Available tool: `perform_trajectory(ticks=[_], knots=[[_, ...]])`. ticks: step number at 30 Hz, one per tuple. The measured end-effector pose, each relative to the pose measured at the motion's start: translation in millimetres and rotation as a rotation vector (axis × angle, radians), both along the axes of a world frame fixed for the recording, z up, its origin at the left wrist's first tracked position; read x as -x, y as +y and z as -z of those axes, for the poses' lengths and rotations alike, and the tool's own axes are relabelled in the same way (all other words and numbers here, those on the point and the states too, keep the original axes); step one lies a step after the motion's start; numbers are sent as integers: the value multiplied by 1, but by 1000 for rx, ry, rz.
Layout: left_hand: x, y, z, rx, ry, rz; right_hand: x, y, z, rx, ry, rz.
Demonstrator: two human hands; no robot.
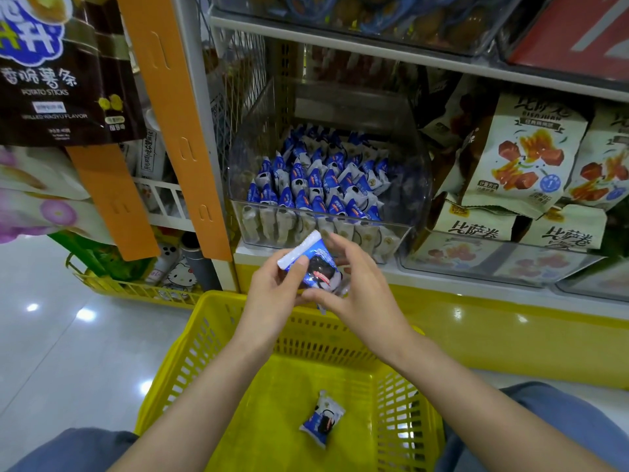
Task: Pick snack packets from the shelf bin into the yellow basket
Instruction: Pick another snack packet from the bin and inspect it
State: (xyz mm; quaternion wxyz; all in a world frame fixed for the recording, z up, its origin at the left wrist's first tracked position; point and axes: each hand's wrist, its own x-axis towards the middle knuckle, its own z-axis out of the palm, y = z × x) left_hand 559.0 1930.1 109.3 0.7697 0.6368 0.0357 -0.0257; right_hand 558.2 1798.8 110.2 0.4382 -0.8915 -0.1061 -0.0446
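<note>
A clear plastic shelf bin [413,185] holds several blue-and-white snack packets [316,178]. Just below its front edge, both hands hold one such packet [315,264] between them. My left hand [272,291] pinches the packet's white sealed end with thumb and fingers. My right hand [357,287] grips its lower side, fingers curled behind it. Beneath the hands stands the yellow basket [401,413], between my knees. One blue-and-white packet [321,419] lies on the basket's floor.
Cream bags with red food pictures [520,155] fill the bin to the right. A dark potato-sticks bag [58,73] and orange hanging strips [183,131] hang at the left. A yellow shelf base [510,332] runs behind the basket; glossy floor lies to the left.
</note>
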Motion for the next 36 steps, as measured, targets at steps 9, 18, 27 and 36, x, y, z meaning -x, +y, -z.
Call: perform_trajectory(ticks=[9, 18, 27, 36], knots=[[-7, 10, -4, 172, 186, -94, -6, 0, -9, -281, 154, 8], [-8, 13, -14, 151, 114, -14, -8, -3, -14, -493, 210, -36], [-6, 19, -25, -330, -171, 125, -10, -5, -17, -391, 227, -79], [-35, 38, -39, -901, -471, -21, -40, -6, -46, -417, 9, 153]])
